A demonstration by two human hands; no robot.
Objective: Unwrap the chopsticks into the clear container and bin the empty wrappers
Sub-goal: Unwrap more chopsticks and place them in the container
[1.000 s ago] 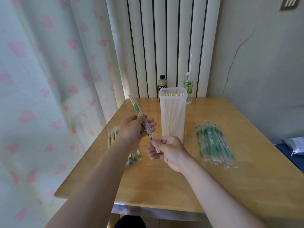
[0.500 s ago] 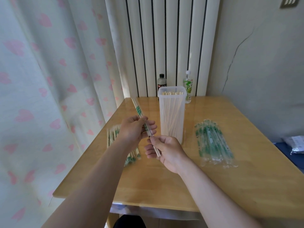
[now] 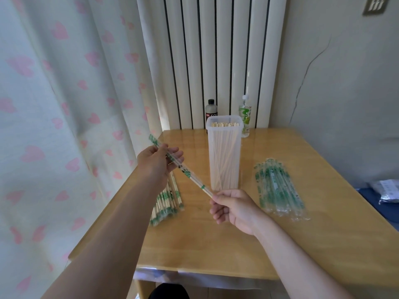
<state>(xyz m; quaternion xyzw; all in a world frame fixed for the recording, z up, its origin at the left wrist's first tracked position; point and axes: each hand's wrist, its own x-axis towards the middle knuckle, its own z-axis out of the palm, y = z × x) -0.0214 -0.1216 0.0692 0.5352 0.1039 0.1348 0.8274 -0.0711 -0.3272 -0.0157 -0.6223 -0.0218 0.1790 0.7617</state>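
Chopsticks pair (image 3: 207,191) hangs slanted in the air between both hands, mostly inside its green-printed wrapper (image 3: 184,170); right hand (image 3: 234,209) has its fingers curled, pinching the bare wooden tips poking out the lower end; left hand (image 3: 158,162) holds the wrapper's upper part between thumb and fingers; clear container (image 3: 224,169), packed with bare sticks, stands upright just beyond the right hand; wrapped pile (image 3: 167,200) lies on the table (image 3: 216,244) under the left wrist; empty wrappers (image 3: 278,190) lie off to the right of the right hand
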